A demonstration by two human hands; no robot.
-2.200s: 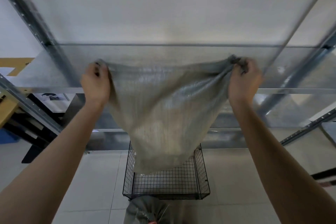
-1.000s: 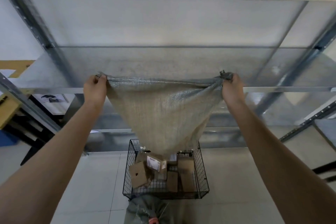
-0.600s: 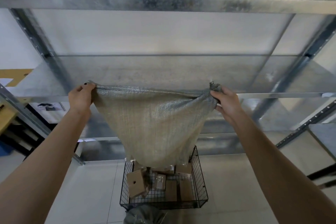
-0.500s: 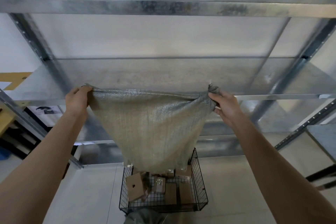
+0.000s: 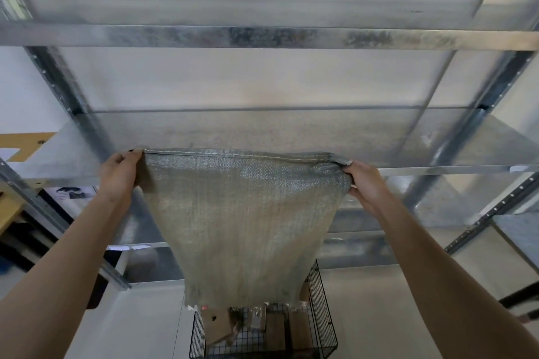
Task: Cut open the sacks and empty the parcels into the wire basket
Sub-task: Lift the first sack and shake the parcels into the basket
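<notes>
I hold the sack (image 5: 245,227) straight above the wire basket (image 5: 323,309). It hangs limp and flat, stitched hem uppermost. Its ragged lower edge dangles over the basket's far side and hides that part from me.

My left hand (image 5: 121,175) grips the hem's corner up and to the left of the basket, fingers curled round the woven cloth. My right hand (image 5: 364,183) holds the opposite corner, up and to the right of the basket, pinching a bunched fold of fabric. Both arms reach forward and up, so the hem runs nearly level between the two hands, and the cloth narrows as it drops toward the basket.

Inside the basket I can see brown cardboard parcels (image 5: 217,326) just under the sack's edge. The one nearest the left wall is tilted, and the others lie flatter toward the middle.

The basket stands on a pale floor (image 5: 379,315). A galvanised metal shelving rack (image 5: 262,36) rises behind and high above it. Far to the basket's left I can make out a wooden bench (image 5: 11,207), though the edges of my view are soft with blur.
</notes>
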